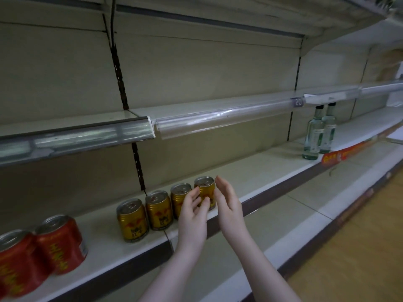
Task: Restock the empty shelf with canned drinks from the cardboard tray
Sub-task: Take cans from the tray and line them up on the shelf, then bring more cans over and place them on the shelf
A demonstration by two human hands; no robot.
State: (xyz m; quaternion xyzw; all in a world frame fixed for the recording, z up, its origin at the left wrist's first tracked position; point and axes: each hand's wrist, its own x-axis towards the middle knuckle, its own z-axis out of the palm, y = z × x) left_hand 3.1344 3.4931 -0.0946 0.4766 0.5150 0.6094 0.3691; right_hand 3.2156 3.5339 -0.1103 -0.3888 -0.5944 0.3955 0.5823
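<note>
Four gold canned drinks stand upright in a row on the lower shelf point(265, 171), near its front edge: one point(132, 221), a second point(158, 211), a third point(178, 196) and the rightmost gold can point(204, 185). My left hand point(193, 215) has thumb and fingertips on the front of the rightmost can and partly covers the third. My right hand point(229, 203) is flat and open, palm facing that can's right side, just beside it. The cardboard tray is out of view.
Two red cans point(62, 243) point(16, 262) sit at the shelf's left end. Two clear glass bottles point(314, 136) stand farther right, by a red label strip point(342, 154). An upper shelf point(218, 116) overhangs. Wooden floor point(359, 247) lies at lower right.
</note>
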